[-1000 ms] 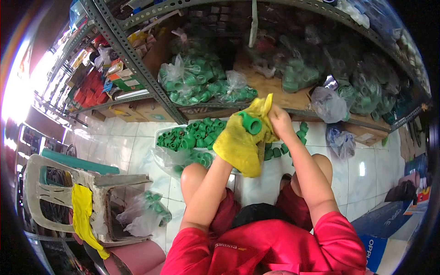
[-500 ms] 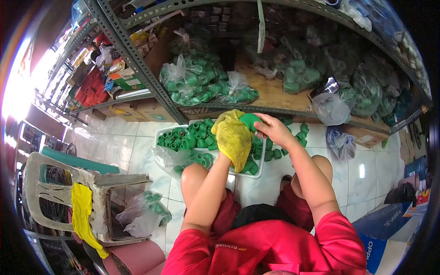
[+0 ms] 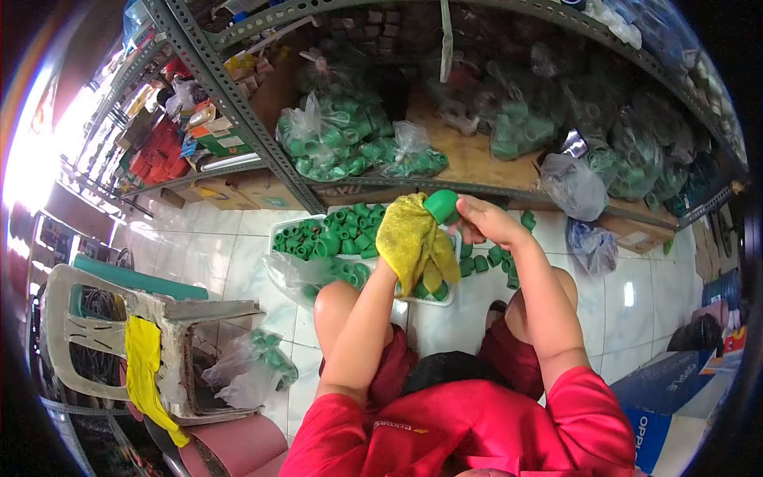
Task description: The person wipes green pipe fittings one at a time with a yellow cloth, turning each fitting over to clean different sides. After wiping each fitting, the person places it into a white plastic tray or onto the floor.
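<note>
Yellow cloth [image 3: 413, 238] dropped lower; green fitting [image 3: 441, 205] now exposed.

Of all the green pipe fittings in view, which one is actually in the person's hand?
The green fitting pinched in the right hand, against the yellow cloth over the left hand; the rest lie in the white tray.

Storeroom with metal shelving and a tiled floor
The floor [image 3: 214, 254] is laid with glossy white tiles, and strong daylight is let in at the far left; slotted metal shelves [image 3: 230, 99] are stacked with bagged goods, while a worn plastic chair [image 3: 119, 334] is set at the lower left, a yellow rag [image 3: 143, 366] draped over it
</note>
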A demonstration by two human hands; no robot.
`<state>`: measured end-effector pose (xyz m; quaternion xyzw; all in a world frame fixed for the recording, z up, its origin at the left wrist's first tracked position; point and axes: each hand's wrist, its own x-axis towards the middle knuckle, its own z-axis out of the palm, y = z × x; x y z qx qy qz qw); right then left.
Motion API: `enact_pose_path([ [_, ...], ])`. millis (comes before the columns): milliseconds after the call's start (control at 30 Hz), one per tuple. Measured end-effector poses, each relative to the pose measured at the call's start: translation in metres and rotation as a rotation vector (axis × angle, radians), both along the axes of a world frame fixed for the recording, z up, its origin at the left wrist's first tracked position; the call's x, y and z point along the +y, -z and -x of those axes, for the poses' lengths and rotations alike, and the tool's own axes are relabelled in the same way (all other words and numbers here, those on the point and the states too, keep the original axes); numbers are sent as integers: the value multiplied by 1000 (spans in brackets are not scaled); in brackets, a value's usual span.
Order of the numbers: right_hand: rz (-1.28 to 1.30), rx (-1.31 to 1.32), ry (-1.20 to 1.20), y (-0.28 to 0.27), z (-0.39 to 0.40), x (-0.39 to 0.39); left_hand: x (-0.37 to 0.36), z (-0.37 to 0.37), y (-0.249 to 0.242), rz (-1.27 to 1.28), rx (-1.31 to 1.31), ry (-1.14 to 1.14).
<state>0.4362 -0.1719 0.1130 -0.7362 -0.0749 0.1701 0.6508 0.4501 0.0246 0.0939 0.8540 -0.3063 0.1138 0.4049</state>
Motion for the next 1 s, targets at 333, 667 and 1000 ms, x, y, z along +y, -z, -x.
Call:
enact_pose_path([
  [333, -76, -69, -264, -26, 9, 11, 5, 5, 35, 1026, 1311, 323],
  [667, 237, 95, -184, -8, 6, -1, 1, 4, 51, 165, 308, -38],
  [1000, 260, -488, -144, -11, 13, 17, 7, -15, 74, 415, 557, 58],
])
